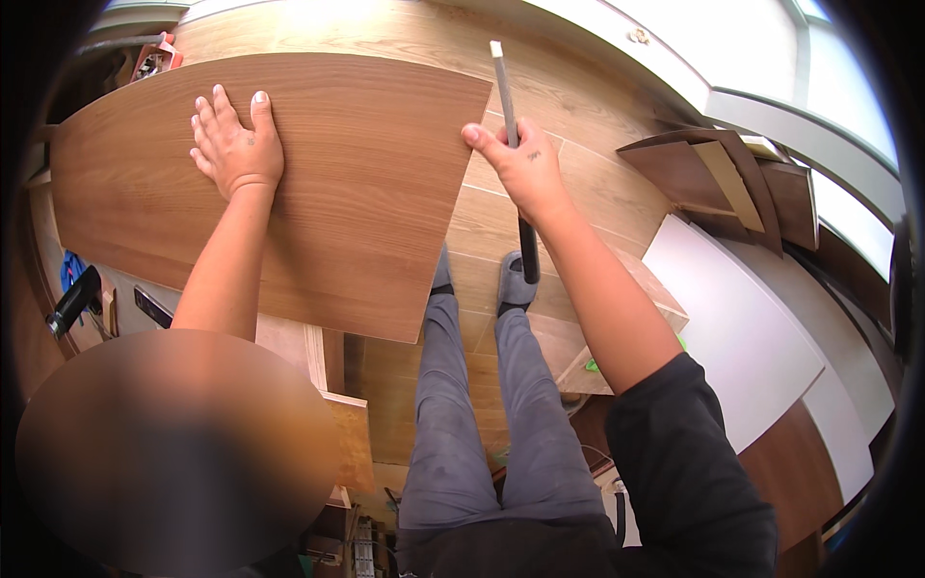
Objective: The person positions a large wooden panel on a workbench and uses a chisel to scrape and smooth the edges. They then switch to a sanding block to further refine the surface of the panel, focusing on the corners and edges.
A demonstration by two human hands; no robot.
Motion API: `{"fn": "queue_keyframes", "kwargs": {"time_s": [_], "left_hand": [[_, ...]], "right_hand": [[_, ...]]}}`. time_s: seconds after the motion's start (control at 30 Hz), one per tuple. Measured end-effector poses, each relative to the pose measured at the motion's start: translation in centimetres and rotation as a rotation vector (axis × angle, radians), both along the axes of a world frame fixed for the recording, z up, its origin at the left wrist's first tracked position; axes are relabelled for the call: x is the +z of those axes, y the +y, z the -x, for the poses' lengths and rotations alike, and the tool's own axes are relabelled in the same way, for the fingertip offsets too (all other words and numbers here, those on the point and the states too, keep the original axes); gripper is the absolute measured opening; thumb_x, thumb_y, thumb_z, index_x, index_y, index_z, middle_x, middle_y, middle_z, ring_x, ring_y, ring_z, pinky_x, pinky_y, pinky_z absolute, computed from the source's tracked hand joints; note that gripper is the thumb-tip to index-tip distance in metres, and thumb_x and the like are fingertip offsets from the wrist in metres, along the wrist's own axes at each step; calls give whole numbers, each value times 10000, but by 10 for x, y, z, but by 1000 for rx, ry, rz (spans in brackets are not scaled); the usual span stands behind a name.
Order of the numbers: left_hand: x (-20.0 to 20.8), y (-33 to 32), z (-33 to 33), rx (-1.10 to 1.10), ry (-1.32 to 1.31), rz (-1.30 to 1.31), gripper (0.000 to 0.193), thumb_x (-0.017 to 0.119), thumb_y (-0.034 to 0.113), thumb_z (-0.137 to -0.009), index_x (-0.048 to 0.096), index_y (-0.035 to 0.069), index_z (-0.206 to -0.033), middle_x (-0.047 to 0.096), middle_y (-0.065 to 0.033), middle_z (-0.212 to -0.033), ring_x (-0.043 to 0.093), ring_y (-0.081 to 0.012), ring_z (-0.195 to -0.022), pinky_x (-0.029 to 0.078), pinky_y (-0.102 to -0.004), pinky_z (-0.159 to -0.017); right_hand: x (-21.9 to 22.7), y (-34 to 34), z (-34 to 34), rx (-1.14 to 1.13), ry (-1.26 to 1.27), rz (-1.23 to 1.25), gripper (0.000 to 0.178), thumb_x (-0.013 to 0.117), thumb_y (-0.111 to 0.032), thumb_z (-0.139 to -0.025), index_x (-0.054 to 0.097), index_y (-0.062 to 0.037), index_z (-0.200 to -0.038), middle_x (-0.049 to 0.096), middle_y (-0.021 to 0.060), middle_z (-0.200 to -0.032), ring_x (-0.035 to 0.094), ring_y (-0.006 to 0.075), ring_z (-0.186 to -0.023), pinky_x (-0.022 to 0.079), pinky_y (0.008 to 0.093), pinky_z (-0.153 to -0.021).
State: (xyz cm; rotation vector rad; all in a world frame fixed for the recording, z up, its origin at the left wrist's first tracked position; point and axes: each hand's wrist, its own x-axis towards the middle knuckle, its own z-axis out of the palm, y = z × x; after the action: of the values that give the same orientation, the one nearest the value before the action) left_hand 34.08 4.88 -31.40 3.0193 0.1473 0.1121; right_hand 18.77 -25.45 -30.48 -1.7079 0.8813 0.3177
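Observation:
A large brown wood-grain panel lies across the left and middle. My left hand rests flat on its upper face, fingers spread and nothing held. Beyond the panel's right edge, my right hand is closed round a long, slim file. Its grey flat length points away from me and ends in a pale tip, while its black handle hangs below the hand toward my foot. My right thumb sticks out toward the panel's far right corner. The panel's support underneath is mostly hidden.
Several brown boards lean by the window at the right. A white panel lies nearer, beside a light wooden box. At far left are a red tray and a black cylindrical tool. A blurred oval covers the lower left.

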Motion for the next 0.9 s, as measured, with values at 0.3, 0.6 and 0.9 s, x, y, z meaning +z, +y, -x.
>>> {"fn": "queue_keyframes", "kwargs": {"time_s": [0.3, 0.6, 0.9], "left_hand": [[-1, -1, -1, -4, -10, 0, 798, 366, 686, -957, 278, 202, -1586, 187, -80, -1670, 131, -260, -1542, 46, -512, -1237], [-1, 1, 0, -5, -8, 15, 787, 383, 680, -957, 277, 218, -1584, 182, -70, -1671, 115, -258, -1545, 39, -516, -1232], [-1, -1, -1, -5, -3, 25, 787, 381, 676, -957, 278, 210, -1584, 184, -73, -1671, 109, -257, -1547, 34, -511, -1232]], "right_hand": [[-2, -26, -49, -372, -79, -270, 406, 762, -350, -900, 449, -103, -823, 457, -6, -649, 403, 77, -463, 323, 252, -416], [11, -15, -11, -173, -228, -501, 417, 654, -129, -915, 582, 1, -1305, 508, -34, -685, 450, 75, -543, 355, 260, -491], [20, -25, -12, 105, -254, -130, 449, 647, -154, -905, 619, -38, -1338, 630, 6, -944, 553, 94, -852, 469, 275, -786]]}}
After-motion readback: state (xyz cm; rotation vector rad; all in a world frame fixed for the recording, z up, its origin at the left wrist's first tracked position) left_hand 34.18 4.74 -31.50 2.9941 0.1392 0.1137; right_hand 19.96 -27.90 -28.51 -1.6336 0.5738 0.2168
